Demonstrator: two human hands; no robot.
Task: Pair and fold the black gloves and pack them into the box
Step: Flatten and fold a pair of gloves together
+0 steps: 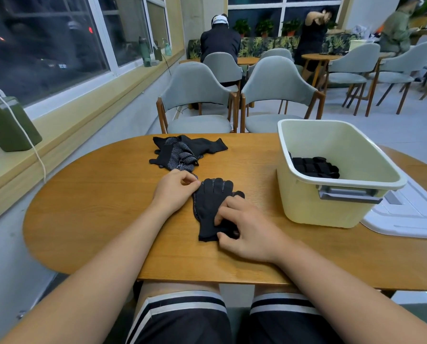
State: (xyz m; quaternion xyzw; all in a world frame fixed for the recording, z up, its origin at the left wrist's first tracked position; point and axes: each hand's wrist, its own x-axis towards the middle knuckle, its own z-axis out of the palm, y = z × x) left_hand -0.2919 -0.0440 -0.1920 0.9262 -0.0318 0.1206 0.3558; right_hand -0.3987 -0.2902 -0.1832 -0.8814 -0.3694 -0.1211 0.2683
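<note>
A pair of black gloves (211, 202) with white dots lies flat on the wooden table (103, 209), fingers pointing away from me. My right hand (247, 229) presses and pinches the cuff end of that pair. My left hand (176, 192) pinches its left edge near the fingers. A loose heap of black gloves (182, 151) sits farther back on the table. The cream plastic box (336, 194) stands to the right, with folded black gloves (315, 167) inside.
A white lid (411, 217) lies under and beside the box at the right. Two grey chairs (232, 100) stand behind the table. A green object with a white cord (9, 125) rests on the window ledge to the left. People sit farther back.
</note>
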